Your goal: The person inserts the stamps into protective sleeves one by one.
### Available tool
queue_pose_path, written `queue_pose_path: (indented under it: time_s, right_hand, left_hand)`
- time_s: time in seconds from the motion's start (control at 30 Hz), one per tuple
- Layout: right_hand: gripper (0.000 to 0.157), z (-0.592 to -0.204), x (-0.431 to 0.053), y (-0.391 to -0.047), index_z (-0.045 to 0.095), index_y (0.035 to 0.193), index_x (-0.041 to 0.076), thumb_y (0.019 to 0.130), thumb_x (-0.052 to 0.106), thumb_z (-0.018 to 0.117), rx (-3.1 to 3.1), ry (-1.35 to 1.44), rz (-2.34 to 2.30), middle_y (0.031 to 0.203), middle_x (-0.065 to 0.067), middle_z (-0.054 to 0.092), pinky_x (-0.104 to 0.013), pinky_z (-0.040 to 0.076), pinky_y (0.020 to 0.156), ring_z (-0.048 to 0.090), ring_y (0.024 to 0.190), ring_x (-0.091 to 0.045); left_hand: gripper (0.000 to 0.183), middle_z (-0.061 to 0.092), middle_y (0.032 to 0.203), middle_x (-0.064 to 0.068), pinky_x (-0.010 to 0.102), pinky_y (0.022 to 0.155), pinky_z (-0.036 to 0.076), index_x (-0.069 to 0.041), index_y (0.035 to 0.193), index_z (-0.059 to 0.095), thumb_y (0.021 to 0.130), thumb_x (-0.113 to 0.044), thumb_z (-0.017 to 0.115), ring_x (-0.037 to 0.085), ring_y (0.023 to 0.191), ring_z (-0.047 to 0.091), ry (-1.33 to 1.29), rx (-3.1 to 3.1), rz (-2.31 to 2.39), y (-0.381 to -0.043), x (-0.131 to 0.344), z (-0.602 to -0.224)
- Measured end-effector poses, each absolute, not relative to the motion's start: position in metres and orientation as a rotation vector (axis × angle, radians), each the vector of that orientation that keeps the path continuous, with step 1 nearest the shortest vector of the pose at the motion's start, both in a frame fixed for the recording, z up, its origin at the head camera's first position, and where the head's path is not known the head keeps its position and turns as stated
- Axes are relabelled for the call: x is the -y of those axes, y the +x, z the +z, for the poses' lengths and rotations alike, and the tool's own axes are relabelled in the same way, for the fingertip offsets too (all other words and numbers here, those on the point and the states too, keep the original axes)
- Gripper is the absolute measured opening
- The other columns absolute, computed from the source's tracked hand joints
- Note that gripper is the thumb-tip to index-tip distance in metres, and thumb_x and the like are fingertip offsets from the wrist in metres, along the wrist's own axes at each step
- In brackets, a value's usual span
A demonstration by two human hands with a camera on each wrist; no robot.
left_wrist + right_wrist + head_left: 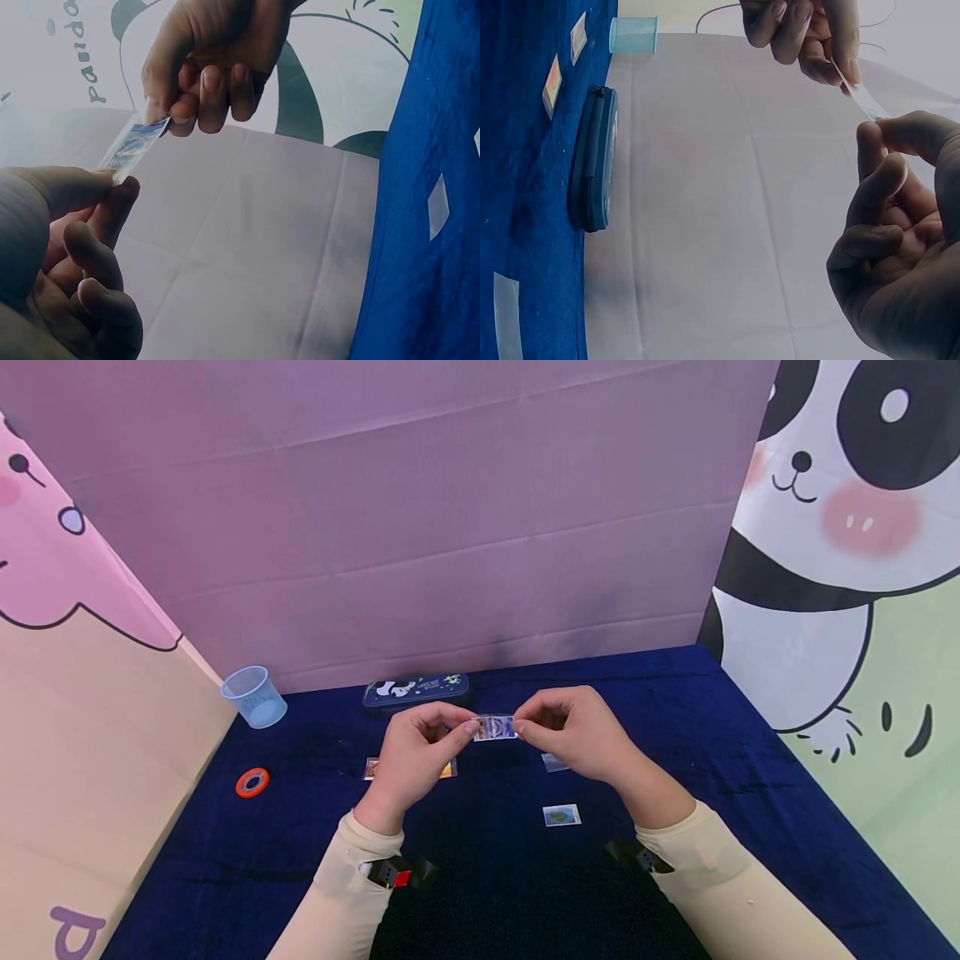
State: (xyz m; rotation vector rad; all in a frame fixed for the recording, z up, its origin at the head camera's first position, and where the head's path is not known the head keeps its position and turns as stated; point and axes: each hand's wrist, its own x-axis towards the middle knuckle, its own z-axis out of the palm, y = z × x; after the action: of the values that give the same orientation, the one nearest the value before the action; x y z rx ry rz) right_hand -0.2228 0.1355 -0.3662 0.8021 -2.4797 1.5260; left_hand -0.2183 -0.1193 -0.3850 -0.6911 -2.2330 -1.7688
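Note:
A small blue printed card [495, 727] is held up above the dark blue cloth, stretched between both hands. Clear film shows along its edges in the left wrist view, like a card sleeve. My left hand [415, 756] pinches one end between thumb and index finger. At the opposite end, my right hand [577, 732] pinches it the same way. Beneath the left hand lie two cards, one orange-toned [449, 769] and one partly covered [371, 768]. A clear film piece [554, 762] rests near the right hand, and a green-and-blue picture card [562, 815] lies closer to me.
A dark blue panda pencil case [416, 690] stands at the cloth's back edge, behind the hands. Far left are a translucent blue cup [256, 699] and an orange ring-shaped roll [242, 786]. Printed curtains [450, 568] enclose the table on the back and sides.

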Motion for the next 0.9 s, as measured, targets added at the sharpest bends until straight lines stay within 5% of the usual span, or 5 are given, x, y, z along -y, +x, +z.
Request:
queue_pose_path:
  time_s: [0.3,0.9]
  right_hand:
    - [0.008,-0.365,-0.138,-0.226,0.079,0.107,0.014,0.101,0.016,0.073,2.479,0.786,1.509,0.081,-0.004,0.065,-0.029,0.043,0.054,0.052,0.062,-0.021]
    - [0.004,-0.405,-0.174,-0.224,0.076,0.102,0.022,0.101,0.021,0.072,2.732,0.682,1.316,0.082,0.004,0.066,-0.031,0.043,0.054,0.053,0.062,-0.018]
  left_hand:
    - [0.009,0.06,0.081,0.005,0.026,0.049,0.034,-0.011,0.103,0.079,0.1,-0.018,0.075,0.017,0.057,0.043,-0.646,2.23,-1.74,-0.221,0.121,-0.387]
    - [0.009,0.071,0.089,-0.001,0.027,0.053,0.038,-0.019,0.106,0.08,0.099,-0.022,0.076,0.017,0.058,0.046,-0.569,2.338,-1.704,-0.252,0.114,-0.417]
